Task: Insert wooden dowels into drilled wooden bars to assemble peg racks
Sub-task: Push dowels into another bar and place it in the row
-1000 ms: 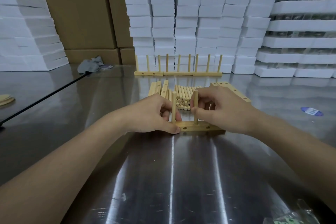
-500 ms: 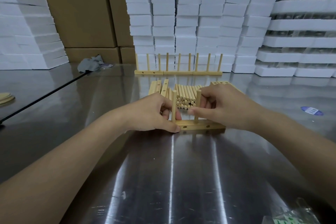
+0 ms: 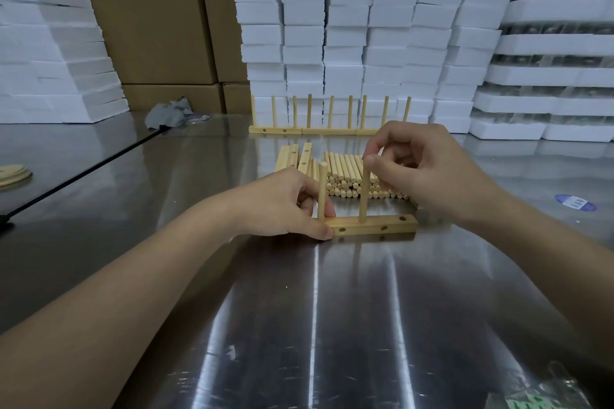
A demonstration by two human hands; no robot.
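Left hand (image 3: 285,206): clamps the left end of the drilled bar (image 3: 375,225), with the thumb lying along its front face and the fingers curled behind.
Right hand (image 3: 428,173): pinches the top of the second dowel (image 3: 364,199) between thumb and forefinger; the other fingers are loosely curled behind.
Steel table (image 3: 332,315): shiny, streaked with reflections, and carries all the work.
Drilled bar: lies flat and crosswise just beyond the forearms, with small holes along its front face and one open hole on top near the right end.
First dowel (image 3: 322,191): stands upright in the bar, right beside the left hand's fingers.
Second dowel: stands upright in the bar's middle hole, its tip hidden by the right thumb.
Loose dowels (image 3: 349,176): a stacked pile just behind the bar, ends facing the camera.
Spare bars (image 3: 297,156): lie flat to the left of the pile, touching it.
Finished racks (image 3: 329,130): a row of them farther back, pegs upright.
Grey cloth (image 3: 169,116): crumpled at the far left of the table.
Foam blocks (image 3: 345,26): white stacks behind the racks.
Cardboard boxes (image 3: 149,26): stacked to the left of the foam.
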